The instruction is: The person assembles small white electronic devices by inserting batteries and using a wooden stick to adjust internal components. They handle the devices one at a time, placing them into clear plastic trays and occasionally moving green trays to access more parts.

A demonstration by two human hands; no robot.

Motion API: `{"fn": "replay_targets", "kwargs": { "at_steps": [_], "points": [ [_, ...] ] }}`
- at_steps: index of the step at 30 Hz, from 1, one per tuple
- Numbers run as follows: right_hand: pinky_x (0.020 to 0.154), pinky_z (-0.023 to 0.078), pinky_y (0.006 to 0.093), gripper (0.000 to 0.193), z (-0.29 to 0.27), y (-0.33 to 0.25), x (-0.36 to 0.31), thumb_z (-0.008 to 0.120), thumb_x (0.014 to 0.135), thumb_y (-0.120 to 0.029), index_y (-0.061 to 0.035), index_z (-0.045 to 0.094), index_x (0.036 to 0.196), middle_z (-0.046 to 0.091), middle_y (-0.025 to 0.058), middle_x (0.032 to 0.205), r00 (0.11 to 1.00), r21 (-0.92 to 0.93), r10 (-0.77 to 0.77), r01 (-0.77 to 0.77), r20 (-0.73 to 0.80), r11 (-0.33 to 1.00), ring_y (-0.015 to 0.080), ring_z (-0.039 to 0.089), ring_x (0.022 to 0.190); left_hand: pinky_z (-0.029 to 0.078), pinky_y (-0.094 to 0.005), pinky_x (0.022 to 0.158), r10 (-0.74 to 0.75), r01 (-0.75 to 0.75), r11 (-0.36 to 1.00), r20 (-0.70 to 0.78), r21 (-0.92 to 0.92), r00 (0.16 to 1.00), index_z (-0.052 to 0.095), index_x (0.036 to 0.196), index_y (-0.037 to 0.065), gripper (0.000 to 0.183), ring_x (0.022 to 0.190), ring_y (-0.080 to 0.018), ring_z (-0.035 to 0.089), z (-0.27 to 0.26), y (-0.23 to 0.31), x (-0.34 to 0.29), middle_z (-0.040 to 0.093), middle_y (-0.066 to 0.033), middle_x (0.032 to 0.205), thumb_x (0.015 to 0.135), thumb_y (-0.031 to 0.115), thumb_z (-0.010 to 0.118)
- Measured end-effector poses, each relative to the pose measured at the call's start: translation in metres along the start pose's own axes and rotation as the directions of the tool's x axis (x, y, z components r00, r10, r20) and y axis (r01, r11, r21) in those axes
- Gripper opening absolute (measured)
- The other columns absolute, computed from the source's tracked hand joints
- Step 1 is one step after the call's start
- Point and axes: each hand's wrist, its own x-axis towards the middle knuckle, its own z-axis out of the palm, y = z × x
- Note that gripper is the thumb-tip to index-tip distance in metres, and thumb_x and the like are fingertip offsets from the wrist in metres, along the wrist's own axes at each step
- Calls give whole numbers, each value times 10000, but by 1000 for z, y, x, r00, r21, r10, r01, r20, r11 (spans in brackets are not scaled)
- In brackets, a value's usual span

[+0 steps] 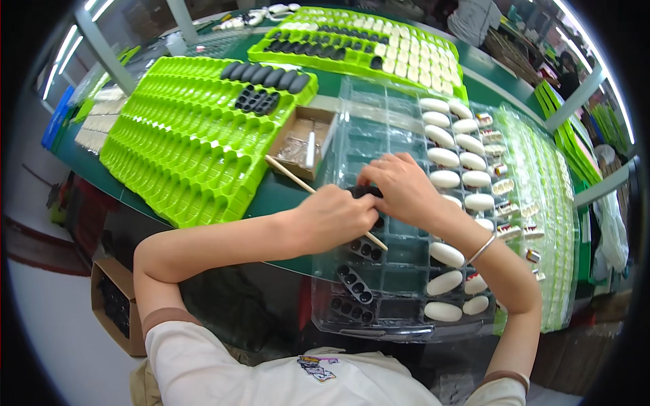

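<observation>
My left hand (334, 218) is closed around a thin wooden stick (290, 173), which slants from the small carton down past my fingers. A small black piece (365, 192) sits between my two hands, mostly hidden by fingers. My right hand (401, 188) has its fingers bent and closed on that piece. Both hands are over a clear plastic tray (362, 108) divided into compartments. Black parts with round sockets (355, 283) lie in its near left compartments. White oval shells (443, 254) fill columns on its right side.
A green moulded tray (183, 135) stands at the left, with black oval shells (264, 76) at its far end. An open carton (291, 139) holds small pins. Another green tray (413, 34) with black and white pieces lies behind. Clear trays (542, 203) stretch along the right.
</observation>
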Motion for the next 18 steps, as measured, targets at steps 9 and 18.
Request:
{"fn": "replay_targets", "kwargs": {
  "at_steps": [9,18],
  "points": [
    [849,357,337,250,-20,5,16,651,602,-151,-56,616,830,613,78,822,996,14,-22,21,87,1000,223,557,815,438,-339,445,-45,45,999,30,4,999,497,816,23,163,540,-237,581,13,-7,-1,540,-89,768,694,110,563],
    [745,432,366,265,-26,22,156,613,661,-142,-59,590,911,587,117,825,962,-34,-272,273,33,961,280,549,828,461,-306,673,-389,270,881,-272,-388,880,638,877,71,275,687,-223,597,-80,-66,-26,623,-96,790,627,169,696]
  ]
}}
